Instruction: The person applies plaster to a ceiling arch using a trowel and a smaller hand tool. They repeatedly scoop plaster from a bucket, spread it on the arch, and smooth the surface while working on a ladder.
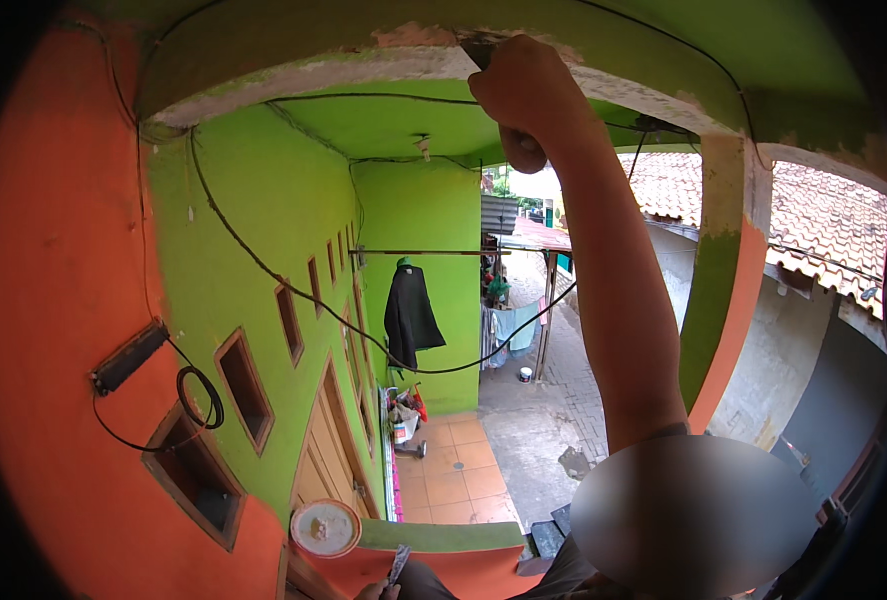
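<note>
My right arm reaches up to the green beam [294,85], where my right hand [534,90] is closed around a scraper [479,50]. The dark blade meets the beam's lower edge beside a bare, flaked patch; most of the handle is hidden in the fist. Low in the head view, my left hand [377,592] shows only in part, closed on a putty knife [400,564] with a smeared grey blade pointing up. Just left of it, a round tub [326,528] with whitish paste sits on the low wall [434,537].
A black cable [394,360] hangs in a long loop across the space. A dark jacket [414,310] hangs by the green wall. Beyond the tiled porch [454,465] runs a paved lane [554,400]. A post [719,300] stands right of my arm; a blurred patch covers the lower right.
</note>
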The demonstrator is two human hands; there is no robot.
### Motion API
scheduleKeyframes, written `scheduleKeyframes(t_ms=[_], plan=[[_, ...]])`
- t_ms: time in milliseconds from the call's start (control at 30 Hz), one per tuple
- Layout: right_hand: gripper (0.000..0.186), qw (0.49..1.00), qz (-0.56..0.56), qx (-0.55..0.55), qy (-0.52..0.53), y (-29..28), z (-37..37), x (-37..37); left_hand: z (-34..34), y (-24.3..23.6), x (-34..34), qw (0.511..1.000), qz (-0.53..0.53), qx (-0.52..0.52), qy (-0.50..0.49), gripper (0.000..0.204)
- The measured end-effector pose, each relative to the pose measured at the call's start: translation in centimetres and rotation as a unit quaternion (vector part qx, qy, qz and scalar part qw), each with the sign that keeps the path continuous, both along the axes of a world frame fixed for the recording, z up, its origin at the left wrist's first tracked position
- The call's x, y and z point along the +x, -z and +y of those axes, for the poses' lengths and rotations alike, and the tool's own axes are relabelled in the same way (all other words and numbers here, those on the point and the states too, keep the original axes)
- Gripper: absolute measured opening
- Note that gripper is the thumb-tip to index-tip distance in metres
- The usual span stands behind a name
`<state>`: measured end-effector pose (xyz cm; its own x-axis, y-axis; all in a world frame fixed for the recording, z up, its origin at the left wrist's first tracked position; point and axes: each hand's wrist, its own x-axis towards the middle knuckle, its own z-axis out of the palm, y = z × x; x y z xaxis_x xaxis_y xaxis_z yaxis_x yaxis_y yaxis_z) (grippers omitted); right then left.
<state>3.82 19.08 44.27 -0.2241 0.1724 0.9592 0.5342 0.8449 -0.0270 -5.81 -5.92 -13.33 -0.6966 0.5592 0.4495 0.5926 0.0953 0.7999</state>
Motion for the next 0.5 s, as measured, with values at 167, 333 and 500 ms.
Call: scheduleKeyframes(t_ms=[167, 333, 500], plan=[[0.032, 0.989, -0.103, 0.009, 0.102, 0.0, -0.9, 0.6, 0.6, 0.5, 0.1, 1.0, 0.008, -0.01, 0.007, 0.018], [0.031, 0.969, -0.055, -0.193, -0.146, 3.8, -0.5, 2.1, 0.7, 1.1, -0.1, 1.0, 0.007, -0.007, 0.009, 0.017], [0.03, 0.787, 0.05, -0.392, -0.475, 5.4, 2.6, 3.2, 0.0, -0.4, 0.2, 1.0, 0.008, -0.009, 0.016, 0.018]])
